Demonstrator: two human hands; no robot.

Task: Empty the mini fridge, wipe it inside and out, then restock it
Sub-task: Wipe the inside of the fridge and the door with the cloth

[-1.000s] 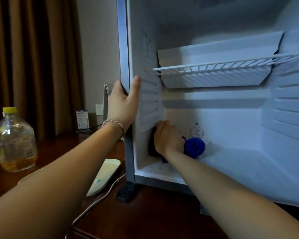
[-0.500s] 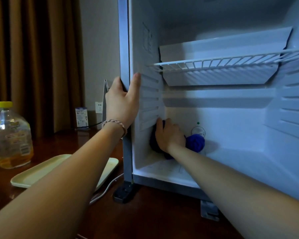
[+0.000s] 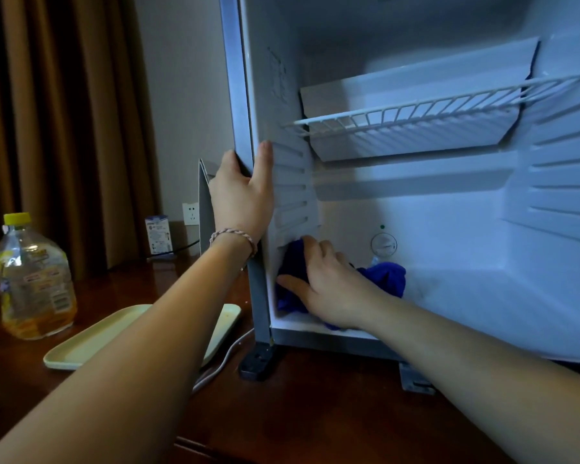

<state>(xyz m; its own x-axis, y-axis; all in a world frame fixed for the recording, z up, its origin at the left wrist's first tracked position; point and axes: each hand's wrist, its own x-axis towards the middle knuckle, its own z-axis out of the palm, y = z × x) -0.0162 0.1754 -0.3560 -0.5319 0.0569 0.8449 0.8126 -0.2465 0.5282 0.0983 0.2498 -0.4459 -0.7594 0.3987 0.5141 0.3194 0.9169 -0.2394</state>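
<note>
The mini fridge stands open on a dark wooden surface, and nothing is visible inside it apart from its white wire shelf. My left hand grips the front left edge of the cabinet, thumb inside and fingers outside. My right hand reaches into the bottom left corner and holds a bunched blue cloth against the lower part of the left inner wall. Part of the cloth is hidden under that hand. A round dial sits on the back wall just right of the cloth.
Left of the fridge, a large clear bottle with a yellow cap holds some yellow liquid. A pale green tray lies beside it. A white cable runs past the fridge's foot. A small carton and brown curtains stand behind.
My right hand has slid the blue cloth forward from the back corner along the lower left wall. My left hand keeps its grip on the fridge edge.
</note>
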